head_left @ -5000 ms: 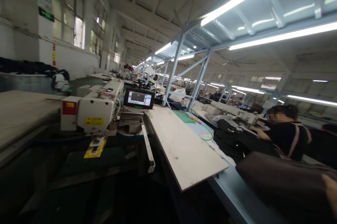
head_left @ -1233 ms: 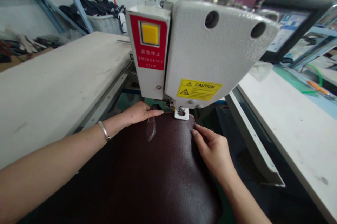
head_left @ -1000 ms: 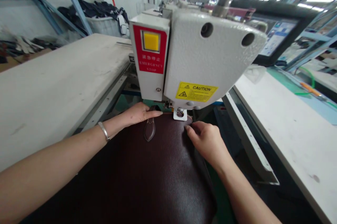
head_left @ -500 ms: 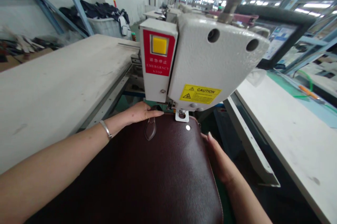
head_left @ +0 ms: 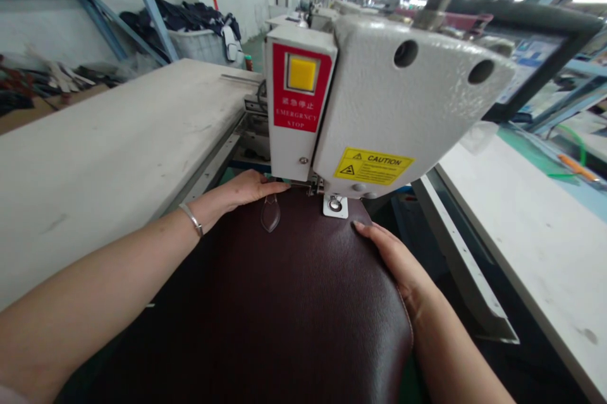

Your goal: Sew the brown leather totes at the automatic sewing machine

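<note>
A dark brown leather bag lies in front of me, its far edge under the head of a sewing machine. The white metal presser plate rests on the leather near the far right corner. My left hand grips the far edge, thumb on top, beside a stitched leaf-shaped tab; its other fingers are hidden. My right hand holds the right side, thumb on the leather near the plate, fingers underneath out of sight.
White table boards flank the machine, with metal rails along their inner edges. A yellow emergency stop button sits on the machine's left. A monitor stands behind right; a bin of dark cloth stands back left.
The bag's far edge has gone further under the machine, and a white spot once in front of the plate is no longer visible. My right thumb has come onto the leather.
</note>
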A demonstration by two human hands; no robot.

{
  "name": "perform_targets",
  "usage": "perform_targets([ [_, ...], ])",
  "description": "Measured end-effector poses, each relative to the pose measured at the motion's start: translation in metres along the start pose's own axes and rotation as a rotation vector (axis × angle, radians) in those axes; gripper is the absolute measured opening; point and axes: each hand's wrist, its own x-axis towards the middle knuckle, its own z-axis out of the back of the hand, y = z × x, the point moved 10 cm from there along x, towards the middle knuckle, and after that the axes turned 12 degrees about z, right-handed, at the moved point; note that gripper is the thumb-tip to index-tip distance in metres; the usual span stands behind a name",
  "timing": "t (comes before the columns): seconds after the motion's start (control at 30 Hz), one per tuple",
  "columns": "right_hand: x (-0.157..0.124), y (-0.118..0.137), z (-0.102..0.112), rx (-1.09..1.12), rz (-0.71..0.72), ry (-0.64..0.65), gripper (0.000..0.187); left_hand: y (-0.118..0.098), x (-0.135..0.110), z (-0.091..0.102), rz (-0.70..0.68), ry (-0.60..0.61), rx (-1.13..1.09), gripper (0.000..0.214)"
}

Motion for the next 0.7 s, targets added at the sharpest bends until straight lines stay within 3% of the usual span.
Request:
perform_targets([
  [0.47, -0.006, -0.007, -0.004, 0.132, 0.024, -0.045, 0.042, 0.001, 0.003, -0.002, -0.038, 0.000, 0.039, 0.052],
  [0.7, -0.010, -0.019, -0.003, 0.180, -0.002, -0.005, 0.052, -0.003, 0.005, -0.007, -0.109, 0.030, 0.044, 0.050],
])
